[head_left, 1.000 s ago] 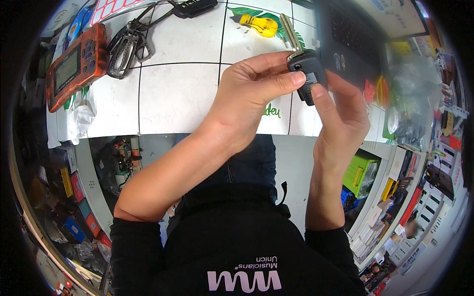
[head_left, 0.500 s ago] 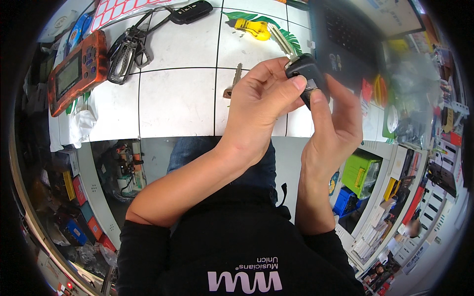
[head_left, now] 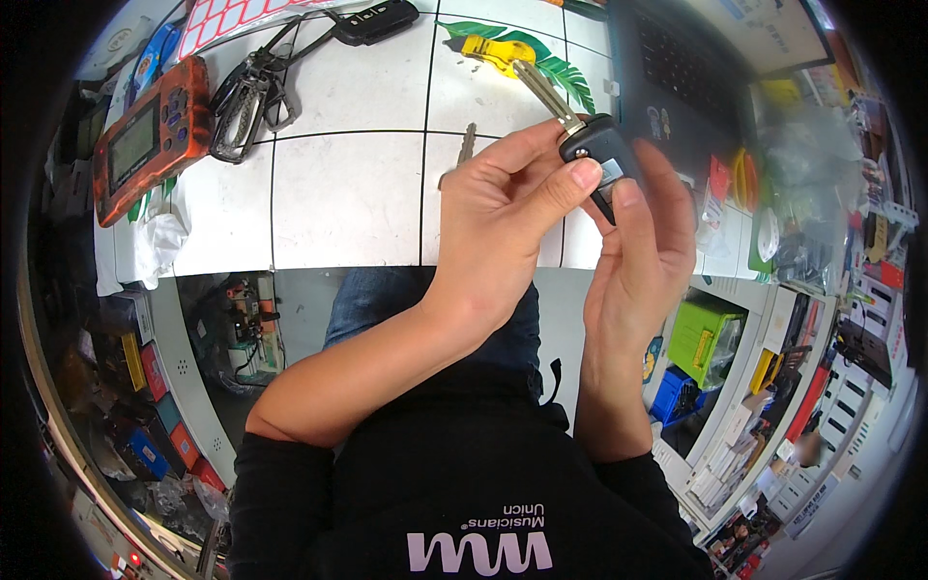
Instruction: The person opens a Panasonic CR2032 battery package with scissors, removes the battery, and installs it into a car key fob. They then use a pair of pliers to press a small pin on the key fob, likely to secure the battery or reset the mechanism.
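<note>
A black car key fob [head_left: 601, 153] with a silver metal blade pointing up and left is held above the white tiled table [head_left: 343, 198]. My left hand [head_left: 503, 217] pinches the fob from the left with thumb and fingers. My right hand [head_left: 643, 251] cradles it from the right, thumb on its side. A loose metal key blade [head_left: 464, 150] lies on the table just behind my left hand.
On the table lie an orange handheld device with a screen [head_left: 145, 140], a pair of dark pliers [head_left: 246, 92], a black key fob [head_left: 372, 19], a yellow tool [head_left: 493, 50] and a dark laptop [head_left: 677, 68]. Cluttered shelves and boxes line both sides.
Both hands have lifted and turned the fob, so its metal blade now shows pointing up-left. The view has shifted slightly, and the loose key blade on the table has come into sight.
</note>
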{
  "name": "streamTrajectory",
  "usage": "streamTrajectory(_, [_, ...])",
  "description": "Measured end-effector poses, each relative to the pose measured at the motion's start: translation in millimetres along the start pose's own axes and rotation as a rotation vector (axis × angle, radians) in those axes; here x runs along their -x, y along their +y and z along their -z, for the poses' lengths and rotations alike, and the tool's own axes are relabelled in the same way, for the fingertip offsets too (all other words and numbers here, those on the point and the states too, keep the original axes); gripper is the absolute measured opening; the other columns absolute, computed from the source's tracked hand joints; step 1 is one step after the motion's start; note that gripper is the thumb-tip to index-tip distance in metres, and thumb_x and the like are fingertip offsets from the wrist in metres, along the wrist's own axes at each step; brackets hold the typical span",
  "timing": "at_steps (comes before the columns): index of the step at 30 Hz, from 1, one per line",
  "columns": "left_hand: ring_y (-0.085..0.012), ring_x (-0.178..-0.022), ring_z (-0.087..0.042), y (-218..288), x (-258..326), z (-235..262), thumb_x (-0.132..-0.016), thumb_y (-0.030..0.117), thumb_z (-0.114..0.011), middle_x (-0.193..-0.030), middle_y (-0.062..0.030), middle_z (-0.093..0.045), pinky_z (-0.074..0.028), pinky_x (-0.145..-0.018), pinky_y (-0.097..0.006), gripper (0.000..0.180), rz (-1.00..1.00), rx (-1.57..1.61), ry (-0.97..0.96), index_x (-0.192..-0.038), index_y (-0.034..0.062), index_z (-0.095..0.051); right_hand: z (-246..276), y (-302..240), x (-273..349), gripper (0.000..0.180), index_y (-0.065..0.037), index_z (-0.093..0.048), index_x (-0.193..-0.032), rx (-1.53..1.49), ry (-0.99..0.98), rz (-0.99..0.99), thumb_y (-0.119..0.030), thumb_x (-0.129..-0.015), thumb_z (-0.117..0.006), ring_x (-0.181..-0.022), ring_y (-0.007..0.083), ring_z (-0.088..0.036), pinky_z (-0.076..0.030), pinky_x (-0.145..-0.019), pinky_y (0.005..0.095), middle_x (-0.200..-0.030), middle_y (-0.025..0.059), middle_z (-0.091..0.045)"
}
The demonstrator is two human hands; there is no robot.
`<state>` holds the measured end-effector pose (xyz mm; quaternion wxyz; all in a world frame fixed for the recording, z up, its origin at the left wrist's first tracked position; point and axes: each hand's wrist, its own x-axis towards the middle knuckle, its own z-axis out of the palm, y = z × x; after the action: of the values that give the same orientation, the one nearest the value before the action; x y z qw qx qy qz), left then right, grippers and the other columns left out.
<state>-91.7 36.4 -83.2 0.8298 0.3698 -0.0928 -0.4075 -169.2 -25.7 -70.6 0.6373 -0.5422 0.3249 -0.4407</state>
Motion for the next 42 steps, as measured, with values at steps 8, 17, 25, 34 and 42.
streamTrajectory(8, [-0.0102, -0.084, -0.058, 9, -5, 8, -0.082, 0.009, -0.065, -0.092, -0.0089, -0.062, -0.049, -0.075, -0.023, 0.034, -0.104, -0.056, -0.155, -0.110, -0.0056, -0.055, 7, -1, -1, 0.031, 0.007, -0.056, -0.105, 0.063, -0.108, 0.037, 0.001, -0.076, -0.068, -0.092, 0.0159, -0.057, -0.049, -0.079, 0.0255, -0.103, 0.0130, -0.058])
streamTrajectory(17, [-0.0142, -0.094, -0.053, 12, -5, 18, -0.084, 0.017, -0.063, -0.109, -0.0107, -0.055, -0.043, -0.083, -0.027, 0.028, -0.123, 0.092, -0.166, -0.102, -0.0030, -0.057, 8, -3, 5, 0.038, 0.006, -0.055, -0.110, -0.126, -0.338, 0.093, 0.007, -0.074, -0.065, -0.097, 0.0207, -0.058, -0.052, -0.080, 0.0264, -0.106, 0.0159, -0.055])
streamTrajectory(25, [-0.0227, -0.099, -0.053, 14, -1, 17, -0.083, 0.024, -0.064, -0.106, -0.0160, -0.054, -0.045, -0.085, -0.033, 0.040, -0.191, 0.123, -0.345, -0.109, -0.0025, -0.048, 3, -11, 14, 0.027, 0.008, -0.057, -0.104, 0.231, -0.239, 0.377, -0.001, -0.079, -0.064, -0.090, 0.0218, -0.061, -0.052, -0.076, 0.0271, -0.103, 0.0177, -0.056])
streamTrajectory(34, [-0.0239, -0.094, -0.057, 23, 4, 0, -0.079, 0.026, -0.069, -0.099, -0.0177, -0.057, -0.045, -0.084, -0.035, 0.045, -0.291, 0.045, -0.285, -0.107, -0.0026, -0.049, 1, -16, 18, 0.025, 0.007, -0.056, -0.103, 0.307, -0.190, 0.539, -0.007, -0.083, -0.062, -0.086, 0.0194, -0.060, -0.049, -0.075, 0.0253, -0.099, 0.0166, -0.057])
streamTrajectory(42, [-0.0092, -0.082, -0.055, 36, -15, -8, -0.076, 0.012, -0.070, -0.097, -0.0068, -0.058, -0.046, -0.073, -0.022, 0.034, -0.104, -0.191, -0.169, -0.104, -0.0010, -0.056, 1, -11, 17, 0.026, 0.008, -0.048, -0.108, -0.229, -0.270, -0.177, -0.005, -0.087, -0.056, -0.086, 0.0187, -0.062, -0.053, -0.078, 0.0298, -0.097, 0.0141, -0.060])
